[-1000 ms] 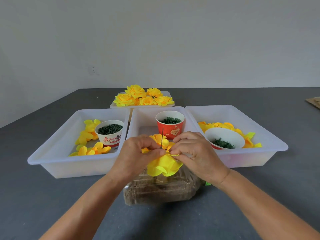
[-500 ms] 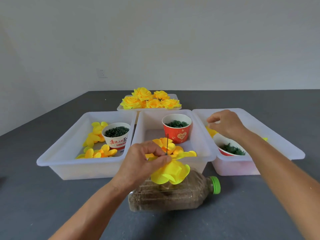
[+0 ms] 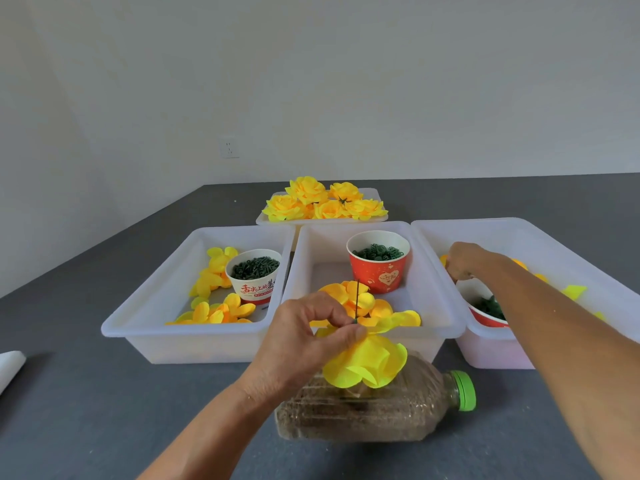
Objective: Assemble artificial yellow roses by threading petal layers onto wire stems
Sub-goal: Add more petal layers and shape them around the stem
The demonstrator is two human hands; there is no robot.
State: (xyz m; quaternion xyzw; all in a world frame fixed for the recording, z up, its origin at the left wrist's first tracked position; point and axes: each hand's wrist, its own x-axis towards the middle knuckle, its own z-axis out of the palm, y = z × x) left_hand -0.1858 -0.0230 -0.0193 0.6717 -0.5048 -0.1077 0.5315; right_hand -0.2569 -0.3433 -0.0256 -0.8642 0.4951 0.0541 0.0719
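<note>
Red Chinese characters, partly readable as "舌尖上的", stand on the white paper cup (image 3: 255,276) left of the left hand (image 3: 304,337); a heart emblem with unreadable characters marks the red cup (image 3: 378,263) beyond it.

Dark grey table (image 3: 104,427) with 4 white trays (image 3: 180,337), a sand-filled bottle (image 3: 398,410), white scrap (image 3: 8,368).

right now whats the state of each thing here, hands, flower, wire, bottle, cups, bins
left hand: pinching the wire just above the petals
right hand: reaching into the right bin, grip unclear
wire stem: upright
half-built rose: threaded on the wire
bottle: lying on its side, green cap on
red cup: upright, holding green rings
white cup: upright, full of dark green pieces
far tray: holding finished roses
</note>
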